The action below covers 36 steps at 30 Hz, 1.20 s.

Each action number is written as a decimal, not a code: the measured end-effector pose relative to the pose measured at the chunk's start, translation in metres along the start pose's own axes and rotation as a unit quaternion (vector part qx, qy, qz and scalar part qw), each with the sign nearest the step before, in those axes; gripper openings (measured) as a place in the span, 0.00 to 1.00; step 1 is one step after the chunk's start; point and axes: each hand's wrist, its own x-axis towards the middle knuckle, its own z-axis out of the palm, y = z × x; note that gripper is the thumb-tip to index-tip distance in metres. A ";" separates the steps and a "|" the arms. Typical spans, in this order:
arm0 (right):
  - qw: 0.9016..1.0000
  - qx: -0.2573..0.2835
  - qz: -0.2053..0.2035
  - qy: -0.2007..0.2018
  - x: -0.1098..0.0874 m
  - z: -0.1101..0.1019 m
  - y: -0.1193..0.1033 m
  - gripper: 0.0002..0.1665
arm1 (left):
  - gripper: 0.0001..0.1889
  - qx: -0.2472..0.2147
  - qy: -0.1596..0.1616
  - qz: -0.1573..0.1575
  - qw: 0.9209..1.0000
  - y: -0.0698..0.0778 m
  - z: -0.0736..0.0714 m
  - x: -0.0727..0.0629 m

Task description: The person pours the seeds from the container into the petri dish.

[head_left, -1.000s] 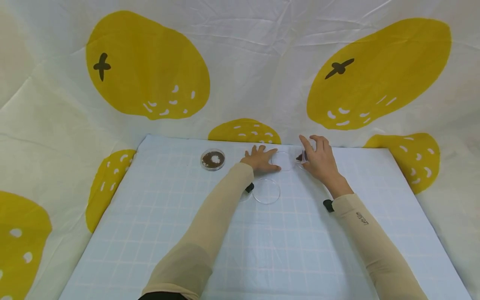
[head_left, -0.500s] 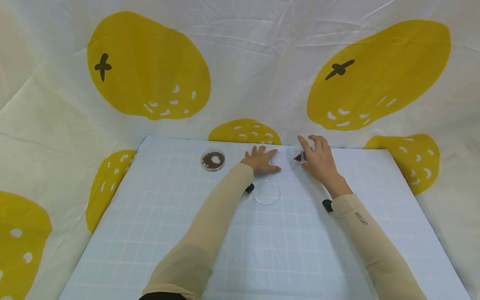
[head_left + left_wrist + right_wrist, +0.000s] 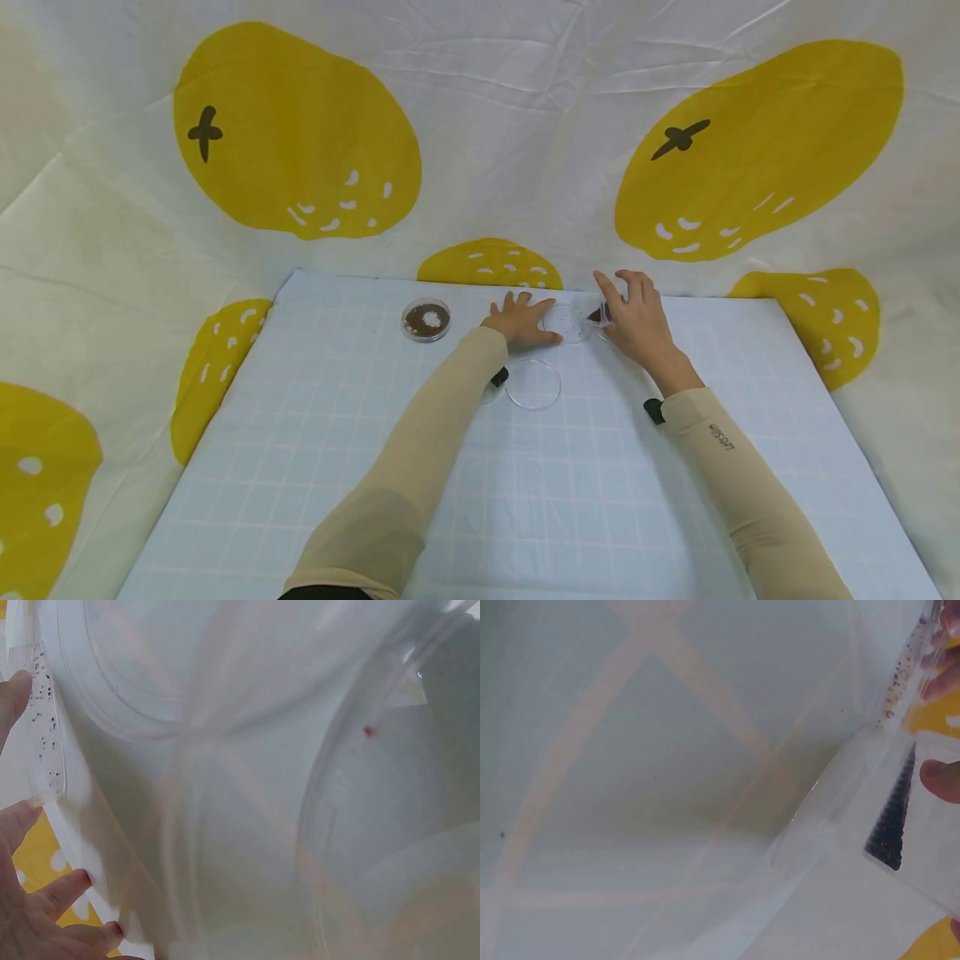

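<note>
My left hand [image 3: 521,321] spreads its thumb and forefinger across a clear shallow dish [image 3: 572,323], touching its near and far edges, with the other fingers splayed. Dark specks dot the dish in the left wrist view. At its right side my right hand [image 3: 639,323] grips a clear plastic box [image 3: 930,840], tilted towards the dish. Dark grains [image 3: 889,834] are heaped in the box's lower corner. A clear round dish or lid [image 3: 533,385] lies nearer the person, and a similar one is partly hidden behind the left forearm.
A round petri dish [image 3: 425,320] holding brown grains and a white patch stands left of the hands. The table [image 3: 337,467] has a pale blue checked cloth. A white curtain [image 3: 517,150] with yellow fruit prints hangs behind its back edge.
Dark specks have appeared in the clear dish. The right hand and its box have shifted very slightly left, the box tilting a little more. The left hand stays in place.
</note>
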 end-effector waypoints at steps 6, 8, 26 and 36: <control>1.000 0.000 -0.015 0.016 -0.001 -0.001 0.000 0.59 | 0.44 0.001 0.003 0.001 1.000 0.001 0.000 -0.003; 1.000 -0.001 -0.020 0.022 -0.001 -0.001 0.000 0.59 | 0.44 -0.001 0.004 0.002 1.000 0.001 -0.001 -0.004; 0.998 -0.008 -0.036 0.047 0.000 -0.002 0.002 0.59 | 0.44 0.001 0.001 0.006 1.000 0.001 -0.002 -0.002; 0.998 -0.007 -0.042 0.055 0.000 -0.002 0.002 0.60 | 0.44 -0.008 -0.003 0.007 1.000 0.000 -0.001 -0.002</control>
